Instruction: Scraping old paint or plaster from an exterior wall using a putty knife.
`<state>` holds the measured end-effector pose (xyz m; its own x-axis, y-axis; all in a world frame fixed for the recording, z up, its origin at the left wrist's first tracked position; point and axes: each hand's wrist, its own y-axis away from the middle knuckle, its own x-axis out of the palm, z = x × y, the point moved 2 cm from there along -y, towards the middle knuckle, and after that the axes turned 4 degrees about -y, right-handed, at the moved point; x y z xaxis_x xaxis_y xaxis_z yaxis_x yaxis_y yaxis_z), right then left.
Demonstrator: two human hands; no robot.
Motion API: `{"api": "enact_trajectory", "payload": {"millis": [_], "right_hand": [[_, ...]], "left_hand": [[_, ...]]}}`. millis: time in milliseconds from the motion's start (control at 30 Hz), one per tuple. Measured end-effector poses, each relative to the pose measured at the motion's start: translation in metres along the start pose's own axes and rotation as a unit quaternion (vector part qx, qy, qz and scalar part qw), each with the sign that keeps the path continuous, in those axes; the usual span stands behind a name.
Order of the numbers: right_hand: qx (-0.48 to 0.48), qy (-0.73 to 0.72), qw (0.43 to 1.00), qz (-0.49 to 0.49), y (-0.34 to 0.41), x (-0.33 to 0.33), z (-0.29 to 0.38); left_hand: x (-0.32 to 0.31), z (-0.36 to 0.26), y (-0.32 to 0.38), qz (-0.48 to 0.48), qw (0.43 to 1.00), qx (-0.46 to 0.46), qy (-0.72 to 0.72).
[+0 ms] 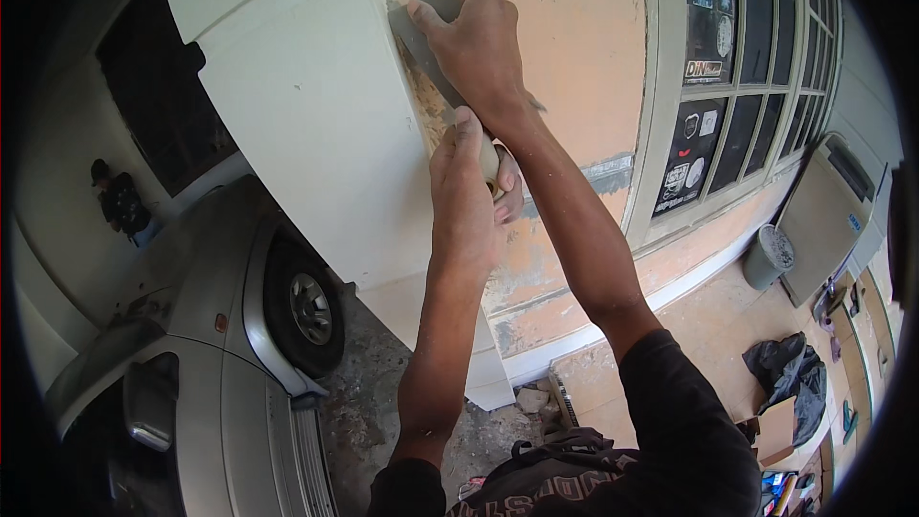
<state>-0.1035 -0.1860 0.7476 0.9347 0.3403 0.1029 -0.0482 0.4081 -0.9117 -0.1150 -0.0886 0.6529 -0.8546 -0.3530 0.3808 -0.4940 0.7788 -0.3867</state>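
My right hand (482, 43), raised near the top of an orange wall panel (574, 50), grips a dark grey sheet, seemingly sandpaper (423, 43). The sheet lies along the panel's left edge, beside a white wall section (323, 136). Below it, my left hand (463, 183) is closed round a pale rounded object (490, 161) with a hole in its end; its kind cannot be told. The sheet runs down to this object, and whether the two are joined is hidden. Grey smears and scraped brown patches mark the panel near my hands.
A silver vehicle (208, 366) stands at left, with a person (122, 202) beyond it. Paned windows (754, 21) bearing stickers are at right. A grey bucket (768, 258), a black plastic bag (790, 373), and a cardboard box (777, 431) stand on the tiled floor. Rubble (533, 400) lies below the wall.
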Motion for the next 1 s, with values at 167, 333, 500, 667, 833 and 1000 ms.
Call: {"api": "enact_trajectory", "payload": {"millis": [167, 333, 500, 667, 833, 1000], "right_hand": [[0.045, 0.006, 0.999, 0.014, -0.015, -0.004, 0.000], [0.085, -0.001, 0.996, -0.002, -0.001, -0.003, -0.001], [0.068, -0.007, 0.998, -0.007, -0.006, 0.001, 0.002], [0.093, -0.039, 0.995, 0.008, -0.016, 0.003, -0.004], [-0.013, 0.010, 0.999, -0.045, -0.005, 0.008, -0.012], [-0.014, 0.071, 0.997, -0.010, -0.043, 0.004, -0.002]], "left_hand": [[0.013, -0.001, -0.010, 0.008, 0.999, 0.017, 0.026], [0.002, 0.002, -0.001, -0.030, 0.999, -0.032, -0.023], [0.004, -0.003, -0.005, -0.002, 1.000, 0.013, -0.006], [0.010, 0.001, -0.016, -0.024, 0.999, 0.006, -0.037], [0.004, 0.001, -0.007, -0.060, 0.998, -0.003, -0.027], [0.014, -0.022, -0.013, -0.002, 1.000, 0.011, -0.029]]}}
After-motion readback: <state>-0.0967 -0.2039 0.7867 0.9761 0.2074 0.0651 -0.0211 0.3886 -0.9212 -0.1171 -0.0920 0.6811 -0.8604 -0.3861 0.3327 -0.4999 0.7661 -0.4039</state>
